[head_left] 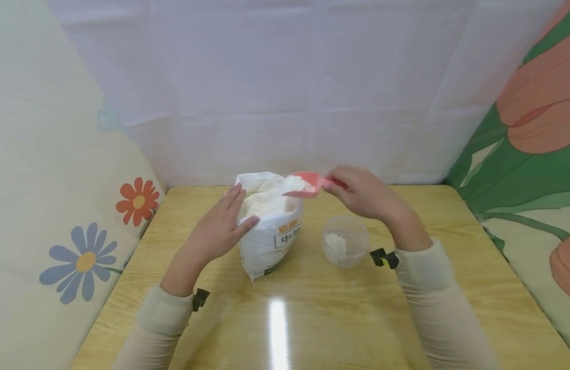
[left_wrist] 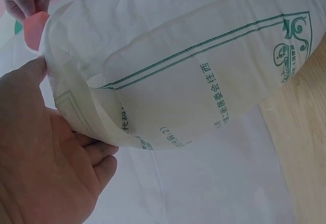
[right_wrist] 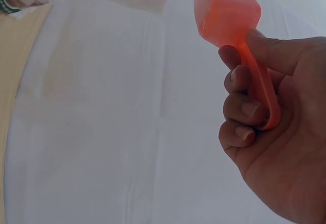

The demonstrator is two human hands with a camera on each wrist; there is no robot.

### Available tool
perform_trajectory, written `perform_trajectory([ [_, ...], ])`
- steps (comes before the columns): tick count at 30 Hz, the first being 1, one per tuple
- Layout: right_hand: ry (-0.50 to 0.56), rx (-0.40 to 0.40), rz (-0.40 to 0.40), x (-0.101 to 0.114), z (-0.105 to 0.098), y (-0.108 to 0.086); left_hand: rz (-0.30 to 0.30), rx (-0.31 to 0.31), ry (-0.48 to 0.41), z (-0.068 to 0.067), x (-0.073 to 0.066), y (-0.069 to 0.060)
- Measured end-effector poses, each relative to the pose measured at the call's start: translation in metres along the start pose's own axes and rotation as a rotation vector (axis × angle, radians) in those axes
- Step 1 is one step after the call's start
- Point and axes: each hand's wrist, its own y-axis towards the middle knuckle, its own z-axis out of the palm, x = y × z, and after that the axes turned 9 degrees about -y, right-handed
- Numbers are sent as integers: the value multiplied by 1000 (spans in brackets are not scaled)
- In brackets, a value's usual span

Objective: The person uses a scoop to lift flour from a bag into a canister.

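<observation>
A white bag of flour [head_left: 266, 241] stands with its mouth open on the table, white powder inside. My left hand [head_left: 218, 226] holds the bag's left rim, thumb at the near edge and fingers toward the far edge; the left wrist view shows this hand [left_wrist: 56, 142] against the green-printed side. My right hand [head_left: 361, 190] grips the handle of a pink scoop [head_left: 308, 185], loaded with white powder, over the bag's right rim. In the right wrist view the fingers curl round the scoop's handle [right_wrist: 262, 89]. Right of the bag sits a clear round container [head_left: 359, 246] with some powder.
The wooden table [head_left: 340, 318] ends at a pale cloth [head_left: 285, 103] hanging behind it. Flower-printed cloths hang on the left [head_left: 58, 205] and right [head_left: 539, 185]. The clear container stands below the right forearm, near a black wrist mount [head_left: 384, 258].
</observation>
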Motion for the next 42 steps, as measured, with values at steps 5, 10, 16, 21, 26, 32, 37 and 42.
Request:
perform_trajectory([
  [5,-1,-7,25,-7,-5,-9,-2,-7,2,0,0,0],
  [10,-1,10,72,-14,-5,-20,-8,-10,1,1,0,-1],
  [16,16,12,104,-24,-3,-34,-6,-10,5,2,0,-1],
  [21,13,-6,85,-29,-1,-41,-11,-4,9,1,-1,-2],
  [26,-5,-9,98,-34,1,-49,-14,0,9,1,-2,-2],
  [32,2,-10,96,-41,7,-56,-10,-2,9,1,-2,-2],
  [37,10,0,103,-46,13,-60,-13,-1,0,1,-2,-2],
  [42,0,20,136,-49,17,-65,-13,2,7,2,-2,-2],
])
